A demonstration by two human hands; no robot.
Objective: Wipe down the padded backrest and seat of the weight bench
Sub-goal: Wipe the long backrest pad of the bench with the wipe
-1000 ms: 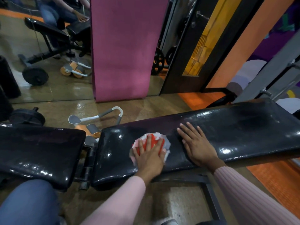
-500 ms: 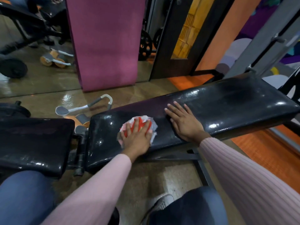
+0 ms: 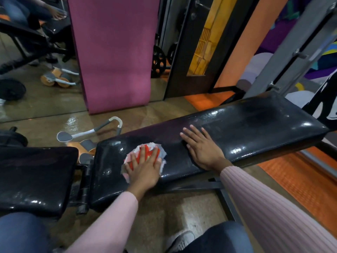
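The long black padded backrest [image 3: 228, 132] is seen running from centre to the right, glossy with highlights, with the shorter seat [image 3: 34, 178] set to its left across a hinge gap. A crumpled red-and-white cloth [image 3: 145, 150] is pressed flat against the backrest's lower end by the left hand [image 3: 144, 170] — fingers straight and spread over it, not curled round it. The right hand [image 3: 202, 148] is laid palm-down on the pad just beside the cloth, fingers extended and relaxed, nothing held. An ab roller [image 3: 87, 134] lies on the floor behind the bench — beyond it, a pink mat [image 3: 113, 52] stands upright.
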